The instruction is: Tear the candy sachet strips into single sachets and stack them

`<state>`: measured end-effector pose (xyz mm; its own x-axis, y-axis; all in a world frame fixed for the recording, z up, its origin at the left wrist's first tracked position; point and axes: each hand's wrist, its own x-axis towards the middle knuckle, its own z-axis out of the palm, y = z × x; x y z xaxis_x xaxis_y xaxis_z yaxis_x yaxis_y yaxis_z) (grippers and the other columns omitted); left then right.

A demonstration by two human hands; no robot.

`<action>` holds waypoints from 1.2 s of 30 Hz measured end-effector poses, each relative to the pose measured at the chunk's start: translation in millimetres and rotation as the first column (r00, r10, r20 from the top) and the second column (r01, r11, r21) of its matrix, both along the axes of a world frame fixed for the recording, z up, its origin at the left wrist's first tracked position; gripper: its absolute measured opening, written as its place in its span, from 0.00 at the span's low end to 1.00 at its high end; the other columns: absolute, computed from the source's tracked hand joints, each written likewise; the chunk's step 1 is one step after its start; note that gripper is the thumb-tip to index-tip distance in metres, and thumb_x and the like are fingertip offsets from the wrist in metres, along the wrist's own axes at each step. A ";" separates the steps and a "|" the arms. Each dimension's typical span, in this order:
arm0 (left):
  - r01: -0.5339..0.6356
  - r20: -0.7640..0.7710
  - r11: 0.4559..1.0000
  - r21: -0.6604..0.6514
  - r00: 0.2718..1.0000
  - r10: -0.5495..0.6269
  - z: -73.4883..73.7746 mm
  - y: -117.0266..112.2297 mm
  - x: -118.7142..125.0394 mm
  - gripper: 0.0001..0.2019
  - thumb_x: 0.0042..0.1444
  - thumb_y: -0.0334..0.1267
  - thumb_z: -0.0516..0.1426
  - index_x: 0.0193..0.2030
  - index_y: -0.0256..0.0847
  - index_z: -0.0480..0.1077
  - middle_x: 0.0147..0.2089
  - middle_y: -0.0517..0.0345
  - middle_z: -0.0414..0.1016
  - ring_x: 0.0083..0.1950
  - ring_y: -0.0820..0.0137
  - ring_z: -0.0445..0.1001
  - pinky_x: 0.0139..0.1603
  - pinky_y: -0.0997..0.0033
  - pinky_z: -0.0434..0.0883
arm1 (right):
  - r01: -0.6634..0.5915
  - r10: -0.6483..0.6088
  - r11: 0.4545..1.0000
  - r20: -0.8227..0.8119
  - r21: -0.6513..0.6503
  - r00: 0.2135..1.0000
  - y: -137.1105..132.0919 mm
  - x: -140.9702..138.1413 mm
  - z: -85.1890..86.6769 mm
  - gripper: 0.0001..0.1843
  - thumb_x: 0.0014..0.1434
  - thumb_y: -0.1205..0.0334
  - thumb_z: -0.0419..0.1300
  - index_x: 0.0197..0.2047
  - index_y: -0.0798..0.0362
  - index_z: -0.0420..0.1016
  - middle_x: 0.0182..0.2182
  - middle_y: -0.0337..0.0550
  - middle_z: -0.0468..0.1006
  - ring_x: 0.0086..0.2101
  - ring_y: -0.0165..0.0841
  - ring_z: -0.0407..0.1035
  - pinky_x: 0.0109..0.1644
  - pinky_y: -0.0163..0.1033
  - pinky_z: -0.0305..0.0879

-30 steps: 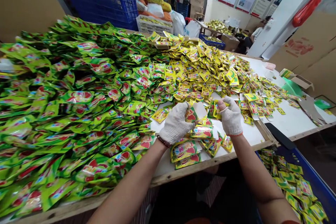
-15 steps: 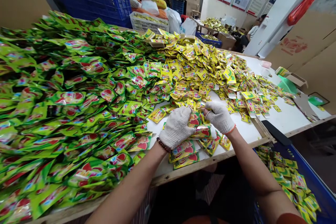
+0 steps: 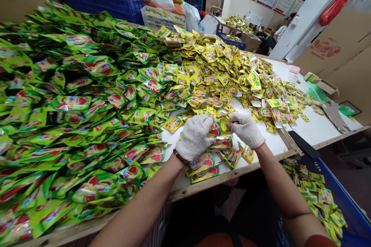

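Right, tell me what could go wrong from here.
Possibly three things. The green sachets and yellow sachets run into each other just past the gloved left hand and right hand, so the two could get mixed. Loose sachets lie close to the table's near wooden edge and might slide off. The knit gloves look bulky, so a glossy sachet could slip from the fingers.
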<state>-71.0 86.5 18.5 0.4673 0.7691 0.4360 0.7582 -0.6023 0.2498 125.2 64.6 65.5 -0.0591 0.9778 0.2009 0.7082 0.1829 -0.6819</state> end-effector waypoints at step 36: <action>0.103 0.212 0.950 -0.294 0.976 -0.040 9.8 0.3 -8.6 0.12 0.59 0.46 0.59 0.40 0.40 0.73 0.44 0.49 0.75 0.50 0.58 0.74 0.52 0.60 0.70 | 0.205 -0.300 0.910 -0.233 -0.360 0.925 130.0 6.0 -60.7 0.13 0.66 0.53 0.60 0.38 0.56 0.72 0.27 0.36 0.72 0.23 0.24 0.64 0.25 0.31 0.64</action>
<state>-79.6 86.8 28.4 0.4522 0.8469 0.2797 0.6311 -0.5255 0.5706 131.2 194.6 4.8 0.2099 0.9651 -0.1569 0.4742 -0.2408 -0.8469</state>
